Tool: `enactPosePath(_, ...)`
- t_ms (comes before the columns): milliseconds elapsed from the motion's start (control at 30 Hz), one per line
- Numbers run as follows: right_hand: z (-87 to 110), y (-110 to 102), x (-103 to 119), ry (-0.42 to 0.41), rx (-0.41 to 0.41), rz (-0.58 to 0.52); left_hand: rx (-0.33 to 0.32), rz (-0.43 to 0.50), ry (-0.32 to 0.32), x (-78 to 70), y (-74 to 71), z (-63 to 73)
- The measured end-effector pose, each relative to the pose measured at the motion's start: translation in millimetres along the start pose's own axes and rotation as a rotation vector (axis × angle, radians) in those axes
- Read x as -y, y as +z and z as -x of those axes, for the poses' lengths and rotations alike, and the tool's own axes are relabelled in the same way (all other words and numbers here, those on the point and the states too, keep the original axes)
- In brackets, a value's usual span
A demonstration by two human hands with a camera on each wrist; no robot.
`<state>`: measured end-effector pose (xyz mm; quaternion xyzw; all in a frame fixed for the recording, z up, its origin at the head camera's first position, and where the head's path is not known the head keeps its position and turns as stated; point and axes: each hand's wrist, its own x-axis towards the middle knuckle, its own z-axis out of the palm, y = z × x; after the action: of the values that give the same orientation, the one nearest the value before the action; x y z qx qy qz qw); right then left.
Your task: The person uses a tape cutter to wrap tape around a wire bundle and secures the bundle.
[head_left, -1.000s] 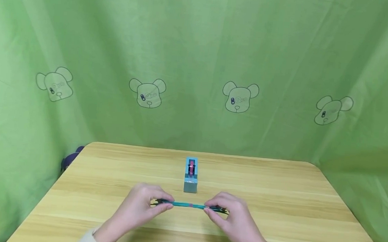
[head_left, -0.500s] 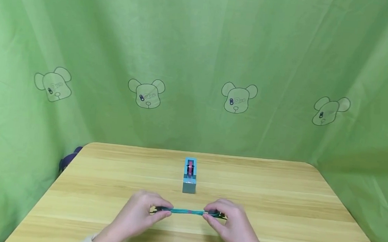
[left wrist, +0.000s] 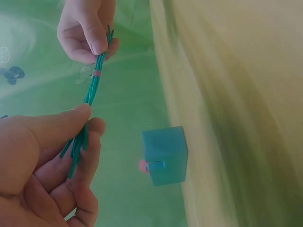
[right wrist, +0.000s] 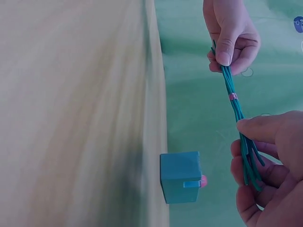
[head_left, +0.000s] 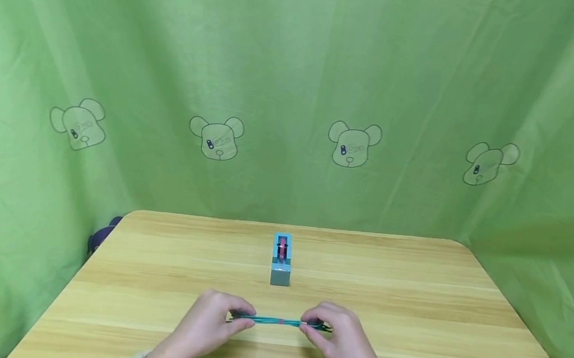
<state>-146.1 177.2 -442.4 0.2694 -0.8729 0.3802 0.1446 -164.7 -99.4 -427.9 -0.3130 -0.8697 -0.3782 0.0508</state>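
Note:
A thin bundle of teal-green strands [head_left: 268, 320], like wires or cords, stretches level between both hands above the table. A pink band [left wrist: 96, 73] wraps its middle. My left hand [head_left: 212, 322] pinches one end between thumb and fingers; my right hand [head_left: 335, 337] pinches the other end the same way. Loose strand ends [right wrist: 251, 165] fan out past the right thumb, and others [left wrist: 74, 153] hang beyond the left thumb. Behind the bundle stands a blue tape dispenser [head_left: 280, 274] with a pink tape roll [head_left: 282, 249] in it, touched by neither hand.
The light wood table [head_left: 409, 301] has rounded far corners. A green curtain [head_left: 296, 62] printed with bear faces hangs behind it and at both sides. Something dark purple [head_left: 102, 235] shows past the table's left edge.
Both hands have come down and nearer the person, with the bundle still held between them. The tape dispenser stays where it was on the table.

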Motion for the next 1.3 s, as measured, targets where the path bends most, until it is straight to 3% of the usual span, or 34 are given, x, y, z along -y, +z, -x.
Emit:
enactPosePath(333,2.2,6,-6,0.101,0.108,-0.024,0.000,0.022,-0.053,11.1,10.7,1.7)
enactPosePath(600,2.5,11,-13,0.182,0.204,-0.036,0.055,0.038,-0.071,20.1,15.0,6.3)
enactPosePath(1300,2.0,18,-26,0.209,0.358,-0.076,0.210,0.054,-0.111,32.0,20.9,8.1)
